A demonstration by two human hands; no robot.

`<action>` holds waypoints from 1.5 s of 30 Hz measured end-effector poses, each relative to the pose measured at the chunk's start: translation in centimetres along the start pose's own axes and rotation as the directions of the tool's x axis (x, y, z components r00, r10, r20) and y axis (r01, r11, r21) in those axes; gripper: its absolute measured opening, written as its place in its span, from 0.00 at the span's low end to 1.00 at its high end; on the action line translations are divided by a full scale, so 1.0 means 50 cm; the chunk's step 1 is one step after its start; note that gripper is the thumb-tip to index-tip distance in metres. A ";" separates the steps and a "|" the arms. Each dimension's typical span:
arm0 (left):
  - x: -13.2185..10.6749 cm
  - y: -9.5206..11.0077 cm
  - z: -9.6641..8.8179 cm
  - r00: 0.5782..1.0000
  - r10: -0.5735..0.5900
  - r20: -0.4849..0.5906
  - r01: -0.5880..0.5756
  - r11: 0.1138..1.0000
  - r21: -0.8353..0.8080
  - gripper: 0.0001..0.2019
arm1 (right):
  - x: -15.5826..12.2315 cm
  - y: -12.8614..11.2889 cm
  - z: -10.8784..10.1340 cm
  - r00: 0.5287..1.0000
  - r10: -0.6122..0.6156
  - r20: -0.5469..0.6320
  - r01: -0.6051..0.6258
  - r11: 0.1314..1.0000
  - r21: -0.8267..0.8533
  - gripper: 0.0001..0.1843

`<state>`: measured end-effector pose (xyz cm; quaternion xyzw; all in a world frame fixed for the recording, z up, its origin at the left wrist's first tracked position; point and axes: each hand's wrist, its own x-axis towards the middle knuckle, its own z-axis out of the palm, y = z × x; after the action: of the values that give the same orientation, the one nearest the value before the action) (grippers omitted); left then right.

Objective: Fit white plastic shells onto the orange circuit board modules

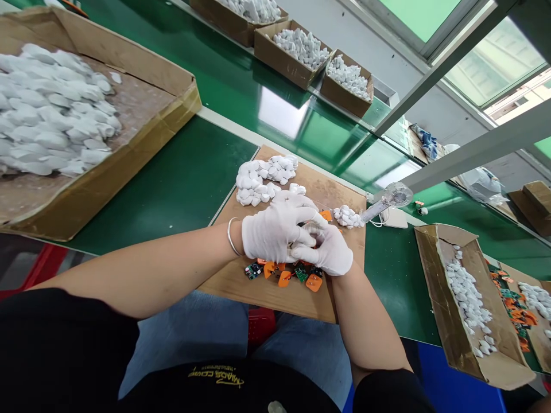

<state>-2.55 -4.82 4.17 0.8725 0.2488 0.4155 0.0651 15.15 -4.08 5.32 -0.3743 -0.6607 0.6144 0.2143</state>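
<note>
White-gloved left hand (275, 226) and right hand (325, 249) pressed together, fingers curled around something hidden (cannot tell what), orange-and-green circuit pieces (284, 279) scattered just beside them on the wooden board (344, 195) — white pieces (258, 180) heaped beyond the hands

Left glove (271, 229), right glove (329, 249): matt white cloth. Bangle (231, 236): polished metal. Board (275, 295): rough, stained wood. Bench top (181, 178): glossy green. Box (172, 109): matt cardboard. White pieces (253, 183), orange pieces (314, 282): smooth plastic, by the look.
</note>
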 end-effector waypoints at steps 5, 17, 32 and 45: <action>-0.002 0.003 0.003 0.994 0.067 -0.083 -0.061 0.995 0.074 0.05 | 0.001 0.008 0.004 0.999 0.044 0.020 -0.046 0.993 0.107 0.22; -0.006 0.004 -0.001 0.994 -0.072 -0.077 0.059 0.985 -0.161 0.08 | -0.004 0.001 0.004 0.996 0.037 0.079 -0.047 0.990 0.130 0.27; -0.006 -0.002 -0.012 0.970 -0.201 -0.134 0.158 0.948 -0.275 0.10 | 0.001 0.006 -0.004 0.997 -0.061 -0.037 0.069 0.957 0.283 0.30; -0.006 0.004 -0.011 0.961 -0.117 -0.250 0.076 0.983 -0.167 0.16 | 0.002 -0.016 0.006 0.994 -0.089 0.061 0.043 0.844 0.534 0.23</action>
<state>-3.02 -5.20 4.37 0.7898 0.2641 0.5404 0.1204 14.71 -4.18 6.03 -0.2514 -0.4857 0.7806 0.3027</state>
